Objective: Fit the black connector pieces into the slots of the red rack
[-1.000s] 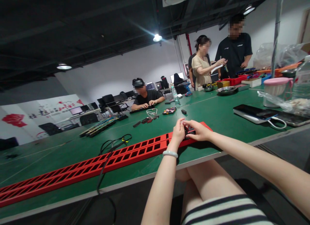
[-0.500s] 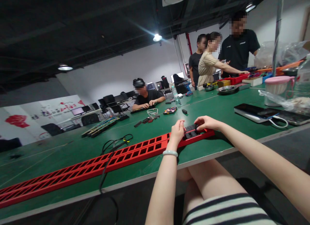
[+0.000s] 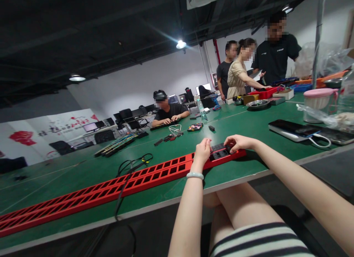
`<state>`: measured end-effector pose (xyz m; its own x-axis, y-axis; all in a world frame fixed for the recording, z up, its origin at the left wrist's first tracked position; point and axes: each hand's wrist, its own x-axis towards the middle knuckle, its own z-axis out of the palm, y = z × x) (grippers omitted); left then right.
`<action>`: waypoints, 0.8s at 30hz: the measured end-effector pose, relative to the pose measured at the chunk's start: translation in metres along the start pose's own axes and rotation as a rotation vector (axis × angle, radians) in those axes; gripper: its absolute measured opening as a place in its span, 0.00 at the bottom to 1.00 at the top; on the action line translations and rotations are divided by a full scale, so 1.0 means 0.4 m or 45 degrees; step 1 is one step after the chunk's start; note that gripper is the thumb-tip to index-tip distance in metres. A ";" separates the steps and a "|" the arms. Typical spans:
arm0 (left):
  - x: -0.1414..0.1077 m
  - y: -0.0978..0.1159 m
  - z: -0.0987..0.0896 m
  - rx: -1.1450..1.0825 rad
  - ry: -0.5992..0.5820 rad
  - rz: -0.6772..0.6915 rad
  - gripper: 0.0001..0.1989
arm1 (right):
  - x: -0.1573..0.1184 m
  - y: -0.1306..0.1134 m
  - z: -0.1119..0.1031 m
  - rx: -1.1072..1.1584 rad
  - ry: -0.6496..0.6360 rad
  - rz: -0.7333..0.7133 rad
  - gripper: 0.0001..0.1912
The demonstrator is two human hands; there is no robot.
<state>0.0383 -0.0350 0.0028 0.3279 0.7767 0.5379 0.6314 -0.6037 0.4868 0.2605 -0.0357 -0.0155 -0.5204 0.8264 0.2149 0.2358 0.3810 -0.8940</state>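
A long red slotted rail [image 3: 155, 175], with two rows of rectangular openings, lies along the table's near edge. Black rectangular modules [image 3: 218, 154] sit in its right end. My left hand [image 3: 203, 151], wearing a pale bracelet, is curled at the left side of these modules with thumb and fingers drawn together; what it may hold is hidden. At the right end, my right hand [image 3: 240, 143] has its thumb and fingers closed around a small black block [image 3: 228, 148], partly covered by the fingers.
Black cable [image 3: 121, 196] crosses the rail and hangs over the edge of the green table [image 3: 171, 196]. Phones [image 3: 294, 128] and a pink-lidded container [image 3: 318, 103] stand right. A loose black block [image 3: 211, 128] lies ahead. Several people work across the table.
The right hand and its fingers have shifted slightly over the black block at the rail's right end. The left hand stays in place. The camera has tilted a little.
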 end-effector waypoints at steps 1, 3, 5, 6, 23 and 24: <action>0.000 0.000 0.000 0.001 -0.002 0.006 0.19 | 0.000 0.001 0.000 -0.021 0.004 0.002 0.23; -0.001 0.000 -0.001 0.002 -0.006 0.016 0.19 | 0.001 0.005 0.000 -0.058 0.008 0.004 0.23; -0.001 -0.001 -0.001 0.011 -0.008 0.018 0.19 | 0.003 0.009 -0.001 -0.091 0.007 0.003 0.23; -0.001 -0.002 0.000 0.018 -0.007 0.020 0.19 | 0.003 0.011 -0.002 -0.107 0.007 0.002 0.23; 0.002 -0.022 -0.006 0.084 0.019 0.070 0.21 | 0.001 0.019 -0.008 -0.273 -0.014 -0.034 0.23; 0.002 -0.023 -0.005 0.090 0.012 0.073 0.21 | 0.000 0.017 -0.008 -0.275 -0.010 -0.037 0.22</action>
<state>0.0313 -0.0293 0.0003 0.3584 0.7393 0.5700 0.6600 -0.6325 0.4054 0.2647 -0.0315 -0.0204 -0.5358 0.8108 0.2355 0.3904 0.4852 -0.7824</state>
